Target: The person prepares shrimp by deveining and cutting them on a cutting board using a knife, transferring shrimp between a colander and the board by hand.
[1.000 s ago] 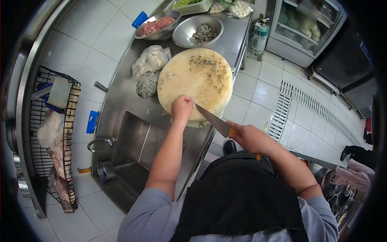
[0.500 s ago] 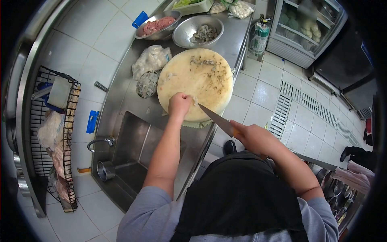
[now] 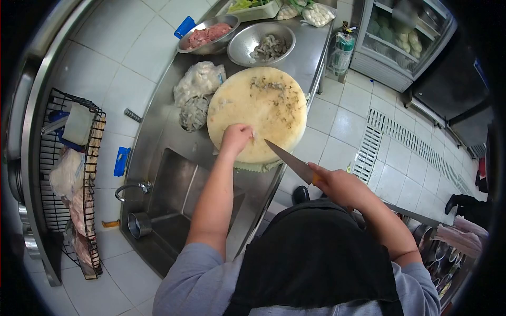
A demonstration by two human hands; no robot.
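My right hand (image 3: 342,185) grips a knife (image 3: 292,162) by its yellow handle. The blade points up and left, its tip over the lower right of a thick round chopping board (image 3: 232,108). Down on the board, the fingers of my left hand (image 3: 237,139) are pinched around a small pale shrimp (image 3: 254,135), mostly hidden by them. Dark scraps (image 3: 274,89) are scattered over the upper right of the board. Beside its left edge sits a clump of grey shrimp (image 3: 194,112). Behind the board, a steel colander (image 3: 240,50) holds more grey shrimp (image 3: 271,48).
A bowl (image 3: 224,46) of raw pink meat and a plastic bag (image 3: 199,81) of pale pieces stand on the steel counter. The sink (image 3: 174,184) lies left of my forearm, with a steel dipper (image 3: 139,225). A wire basket (image 3: 95,184) hangs on the left wall.
The knife tip has drawn slightly right, away from my left hand. My left hand stays pinched at nearly the same spot on the board.
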